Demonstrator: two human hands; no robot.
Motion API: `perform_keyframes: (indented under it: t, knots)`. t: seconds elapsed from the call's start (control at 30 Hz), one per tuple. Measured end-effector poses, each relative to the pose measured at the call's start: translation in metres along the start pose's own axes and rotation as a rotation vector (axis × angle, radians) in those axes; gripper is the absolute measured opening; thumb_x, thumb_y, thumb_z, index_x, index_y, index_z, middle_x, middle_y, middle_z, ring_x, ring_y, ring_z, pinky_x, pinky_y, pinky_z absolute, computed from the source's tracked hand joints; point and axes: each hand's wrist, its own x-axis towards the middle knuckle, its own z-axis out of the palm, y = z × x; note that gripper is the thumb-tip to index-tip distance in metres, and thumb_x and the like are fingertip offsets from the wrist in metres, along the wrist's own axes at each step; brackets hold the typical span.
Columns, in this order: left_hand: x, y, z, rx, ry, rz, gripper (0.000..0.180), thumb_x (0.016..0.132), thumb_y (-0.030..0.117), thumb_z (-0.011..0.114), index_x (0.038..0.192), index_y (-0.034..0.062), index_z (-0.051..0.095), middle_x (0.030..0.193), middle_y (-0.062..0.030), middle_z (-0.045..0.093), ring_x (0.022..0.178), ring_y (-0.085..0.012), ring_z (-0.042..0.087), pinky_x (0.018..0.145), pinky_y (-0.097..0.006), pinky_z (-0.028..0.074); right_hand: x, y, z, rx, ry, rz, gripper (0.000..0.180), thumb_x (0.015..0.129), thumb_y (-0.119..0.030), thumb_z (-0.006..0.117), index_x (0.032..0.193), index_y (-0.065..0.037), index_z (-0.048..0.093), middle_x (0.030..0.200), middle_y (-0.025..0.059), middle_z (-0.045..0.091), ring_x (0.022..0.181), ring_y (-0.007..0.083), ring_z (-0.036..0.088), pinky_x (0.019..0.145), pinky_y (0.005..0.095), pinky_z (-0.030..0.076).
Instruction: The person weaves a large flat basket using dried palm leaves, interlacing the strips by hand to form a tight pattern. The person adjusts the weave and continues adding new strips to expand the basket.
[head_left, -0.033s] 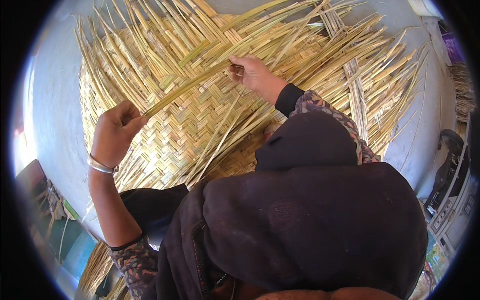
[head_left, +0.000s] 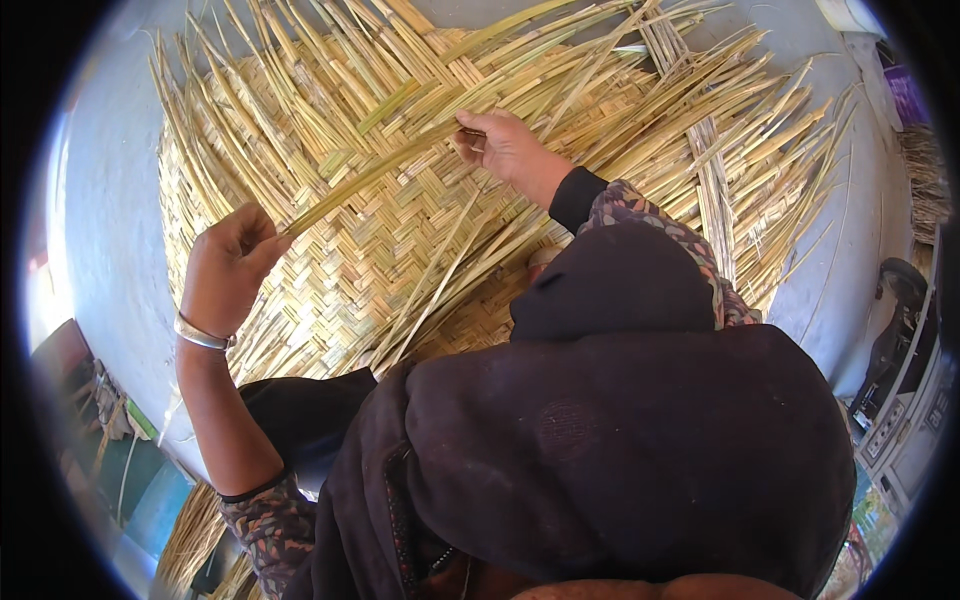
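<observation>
A flat greenish-yellow reed strip (head_left: pixel 370 180) is stretched between my two hands above a woven mat (head_left: pixel 325 285). My left hand (head_left: pixel 228 268), with a silver bangle at the wrist, pinches the strip's lower left end between thumb and fingers. At the upper right end, my right hand (head_left: pixel 505 148) grips it between thumb and forefinger, the other fingers curled. Beneath the strip the mat shows a tight zigzag weave. Long unwoven reed ends (head_left: pixel 640 130) fan out from its far and right sides. Two loose thin strips (head_left: pixel 435 270) lie slantwise across the mat's middle.
Grey floor (head_left: pixel 115 250) surrounds the mat. A bundle of reeds (head_left: pixel 195 535) lies at the lower left, with another stack (head_left: pixel 925 175) at the far right. A dark shoe-like object (head_left: pixel 885 330) is at the right edge. My dark clothing covers the mat's near side.
</observation>
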Motion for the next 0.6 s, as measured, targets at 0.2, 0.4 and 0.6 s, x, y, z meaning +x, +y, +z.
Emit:
perform_keyframes:
  t: [0.2, 0.4, 0.6]
  knots:
    - [-0.019, -0.014, -0.017, -0.004, 0.113, -0.165, 0.017, 0.078, 0.008, 0.065, 0.072, 0.0004, 0.052, 0.059, -0.0024, 0.051, 0.049, -0.0074, 0.046, 0.045, -0.025, 0.040, 0.010, 0.003, -0.001, 0.004, -0.018, -0.008, 0.011, 0.083, -0.011, 0.066, 0.084, -0.004, 0.058, 0.081, 0.0074, 0.060, 0.076, 0.0188, 0.062, 0.061, 0.0305, 0.054]
    - [-0.010, -0.071, -0.038, 0.256, 0.029, -0.418, 0.017, 0.077, 0.014, 0.068, 0.080, 0.0001, 0.058, 0.067, -0.0087, 0.059, 0.060, -0.0172, 0.061, 0.054, -0.031, 0.049, 0.010, 0.008, 0.011, -0.006, -0.033, -0.014, 0.016, 0.083, -0.010, 0.066, 0.089, -0.003, 0.054, 0.086, 0.0082, 0.060, 0.081, 0.0208, 0.063, 0.067, 0.0318, 0.056]
    - [0.042, -0.085, 0.025, 0.125, 0.133, 0.019, 0.042, 0.085, 0.030, 0.062, 0.115, 0.0003, 0.058, 0.110, -0.0183, 0.063, 0.104, -0.0286, 0.059, 0.089, -0.036, 0.045, -0.027, 0.033, 0.069, -0.094, -0.098, 0.043, 0.023, 0.085, -0.018, 0.066, 0.096, -0.003, 0.053, 0.092, 0.0079, 0.063, 0.087, 0.0207, 0.064, 0.072, 0.0324, 0.055]
